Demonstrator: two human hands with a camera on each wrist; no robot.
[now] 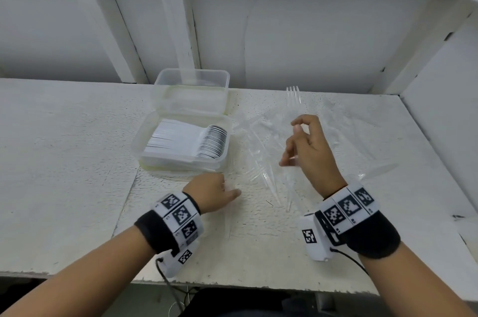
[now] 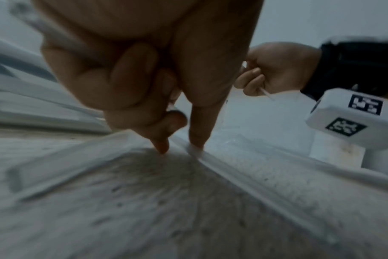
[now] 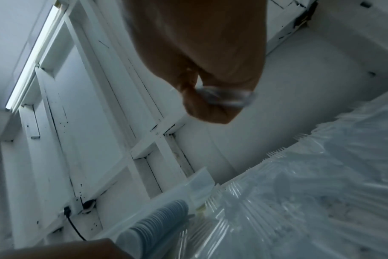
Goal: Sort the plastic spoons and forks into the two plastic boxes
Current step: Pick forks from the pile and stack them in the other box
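Observation:
My right hand (image 1: 305, 146) is raised over the table and pinches a clear plastic fork (image 1: 293, 95) held upright, tines pointing away; its handle end (image 2: 267, 94) pokes out below the fist. My left hand (image 1: 214, 192) rests low on the table by the near box, fingers curled. Its fingertips (image 2: 196, 145) touch the table at a clear handle, and a blurred clear stem (image 2: 55, 38) crosses the curled fingers. Several clear forks (image 1: 261, 161) lie loose between the hands. The near box (image 1: 141, 135) holds a tight row of white spoons (image 1: 186, 139). The far box (image 1: 191, 78) looks empty.
Both boxes stand one behind the other left of the fork pile (image 3: 299, 192), with the spoons (image 3: 162, 220) at its edge. A white wall and frame close the back, and a side panel (image 1: 439, 99) closes the right. A cable (image 1: 170, 288) hangs from the left wrist over the front edge.

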